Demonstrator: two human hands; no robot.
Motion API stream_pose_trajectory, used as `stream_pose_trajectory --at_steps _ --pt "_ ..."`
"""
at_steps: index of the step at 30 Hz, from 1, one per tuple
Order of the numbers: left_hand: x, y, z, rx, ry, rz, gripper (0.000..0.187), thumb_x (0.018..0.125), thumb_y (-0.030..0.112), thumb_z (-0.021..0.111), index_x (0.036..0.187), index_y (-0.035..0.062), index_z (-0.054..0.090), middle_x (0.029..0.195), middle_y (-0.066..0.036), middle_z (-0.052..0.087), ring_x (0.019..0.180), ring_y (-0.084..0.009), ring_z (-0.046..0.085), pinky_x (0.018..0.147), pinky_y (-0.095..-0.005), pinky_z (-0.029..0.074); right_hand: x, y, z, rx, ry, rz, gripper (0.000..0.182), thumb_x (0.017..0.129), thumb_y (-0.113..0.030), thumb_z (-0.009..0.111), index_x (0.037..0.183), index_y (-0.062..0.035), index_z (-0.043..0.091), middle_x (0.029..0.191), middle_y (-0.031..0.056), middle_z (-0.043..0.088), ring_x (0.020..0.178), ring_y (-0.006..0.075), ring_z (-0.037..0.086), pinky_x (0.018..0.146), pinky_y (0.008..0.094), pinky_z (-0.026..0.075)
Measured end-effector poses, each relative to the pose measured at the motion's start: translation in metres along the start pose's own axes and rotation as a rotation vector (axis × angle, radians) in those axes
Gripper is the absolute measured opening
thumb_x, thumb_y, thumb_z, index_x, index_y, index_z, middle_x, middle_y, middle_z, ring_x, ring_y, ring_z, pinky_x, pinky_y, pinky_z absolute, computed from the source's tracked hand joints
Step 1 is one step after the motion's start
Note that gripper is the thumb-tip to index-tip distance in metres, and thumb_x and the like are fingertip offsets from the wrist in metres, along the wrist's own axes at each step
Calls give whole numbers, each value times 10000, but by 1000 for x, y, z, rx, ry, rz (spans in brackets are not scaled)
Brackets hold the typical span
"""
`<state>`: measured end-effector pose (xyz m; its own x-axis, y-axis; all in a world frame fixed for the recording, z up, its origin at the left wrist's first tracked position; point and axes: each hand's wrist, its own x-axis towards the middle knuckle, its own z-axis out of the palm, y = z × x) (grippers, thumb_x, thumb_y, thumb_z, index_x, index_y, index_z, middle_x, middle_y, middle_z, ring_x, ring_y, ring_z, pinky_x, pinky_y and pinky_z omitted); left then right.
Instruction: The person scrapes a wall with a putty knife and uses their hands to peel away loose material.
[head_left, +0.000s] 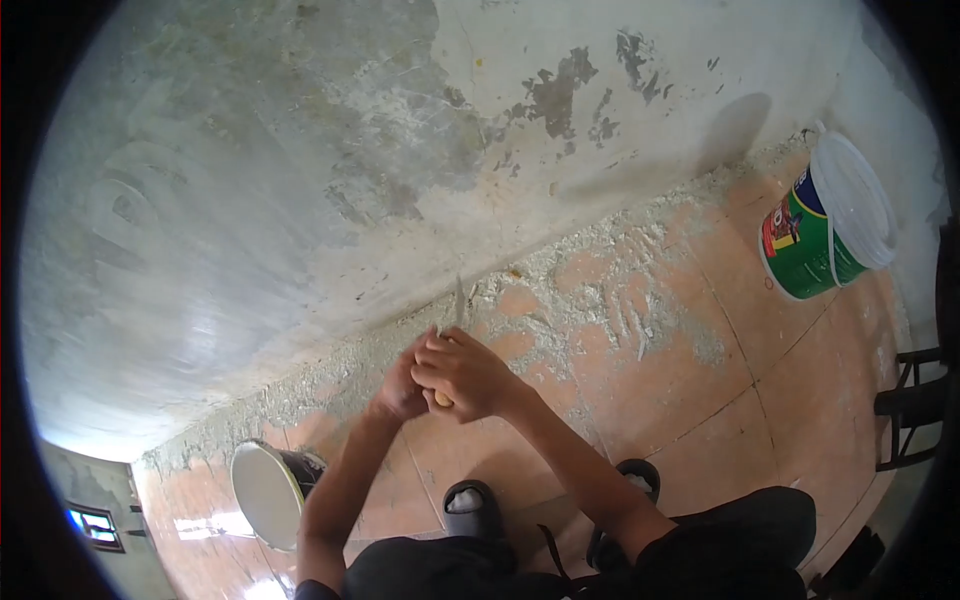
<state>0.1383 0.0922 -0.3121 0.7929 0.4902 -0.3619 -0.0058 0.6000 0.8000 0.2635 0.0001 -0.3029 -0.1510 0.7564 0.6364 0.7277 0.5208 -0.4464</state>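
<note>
Left hand (404, 386) and right hand (466, 376) are clasped together mid-frame, both closed round the scraper (442, 399); its thin blade (460, 300) points up-frame to the foot of the wall (330, 250). Can't tell if the tip touches.

Risks, our read:
- Palms overlap on a short handle; if the blade catches and jumps, we could skin knuckles on the wall.
- Prying sideways could bend that thin blade or chip the floor (690, 400).
- Loose flakes (600, 300) lie centre to right; stepping on them in sandals (472, 522), we could slip.
- Bucket (304, 472), lower left, sits near our left foot; stepping back carelessly could knock it.
</note>
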Motion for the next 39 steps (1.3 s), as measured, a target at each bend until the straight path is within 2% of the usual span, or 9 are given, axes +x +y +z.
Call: stream_pose_trajectory --at_steps 3,5,8,9,10,12,19,25,39 --pt "14 44 27 -282 -277 -286 335 973 300 350 1081 37 527 1042 -114 575 938 -195 566 853 -352 468 4 2 -8 8 75 82 295 661 -123 589 939 -46 527 1004 130 501 1051 312 439 916 450 354" --pt "20 67 52 42 -121 -229 345 977 293 332 1021 14 530 988 -107 574 862 -194 579 790 -342 487 11 6 -8 49 251 145 366 667 -123 616 1001 -65 480 1117 152 425 1104 372 366 932 463 330" --pt "33 85 51 125 -201 1 352 981 298 297 963 20 512 913 -73 557 796 -187 561 743 -336 482 37 -7 -20 273 569 243 422 691 -166 635 1061 -66 459 1132 171 401 1126 371 344 950 468 296" --pt "26 95 85 98 95 -6 307 970 289 295 897 60 486 824 -45 502 720 -166 508 672 -312 460 46 -8 -27 265 691 190 482 716 -203 639 1105 -36 408 1137 188 375 1123 349 334 959 451 266" --pt "28 102 85 101 114 0 307 970 289 295 897 60 486 824 -45 502 720 -166 508 672 -312 460 53 -5 -26 285 690 184 482 716 -203 639 1105 -36 408 1137 188 375 1123 349 334 959 451 266" --pt "29 113 77 -51 -131 58 254 951 286 327 859 90 458 775 -35 449 672 -136 457 605 -281 429 67 0 -17 366 1083 320 451 730 -205 621 1076 -11 408 1084 190 406 1066 339 358 920 435 272" --pt "63 157 47 128 -202 17 341 909 396 376 678 146 359 530 21 305 408 -98 289 382 -245 300 62 32 7 611 1059 530 349 833 -197 582 1078 -19 409 1021 99 409 920 205 389 816 341 343" --pt "83 172 53 236 -245 54 365 917 414 358 677 139 357 497 14 318 373 -99 317 352 -243 324 73 42 10 735 1063 634 277 848 -199 599 1016 -36 451 891 65 461 763 155 406 719 298 378" --pt "89 172 64 382 -133 -51 349 897 399 298 659 146 333 488 18 310 353 -117 296 356 -266 309 71 71 -3 758 1084 589 245 829 -174 617 971 -47 462 805 57 487 673 137 430 646 282 394"
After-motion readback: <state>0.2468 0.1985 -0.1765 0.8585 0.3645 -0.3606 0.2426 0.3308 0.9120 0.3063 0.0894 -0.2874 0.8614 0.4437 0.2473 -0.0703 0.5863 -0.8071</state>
